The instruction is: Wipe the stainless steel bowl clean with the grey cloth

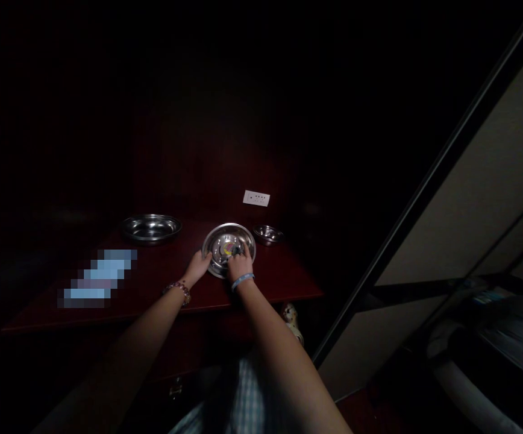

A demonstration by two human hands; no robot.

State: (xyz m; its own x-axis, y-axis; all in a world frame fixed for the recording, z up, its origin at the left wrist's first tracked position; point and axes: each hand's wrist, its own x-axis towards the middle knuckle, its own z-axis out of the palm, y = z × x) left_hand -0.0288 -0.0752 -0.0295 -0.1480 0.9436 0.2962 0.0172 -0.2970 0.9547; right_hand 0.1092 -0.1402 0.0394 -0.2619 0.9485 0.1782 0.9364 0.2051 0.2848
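Note:
A shiny steel basin is tipped toward me on the dark red table, with a round yellow and pink label at its centre. My left hand grips its left rim, thumb over the edge; a beaded bracelet is on that wrist. Over the lower right inside of the basin lies my right hand, wearing a blue band. Its index finger reaches along the metal while the other fingers are curled. Something small and dark shows by these fingers, too dim to name.
A wide steel dish stands at the left on the red table. Behind the basin to the right is a small steel bowl. A blurred-out rectangle lies front left. A white socket plate is on the back wall.

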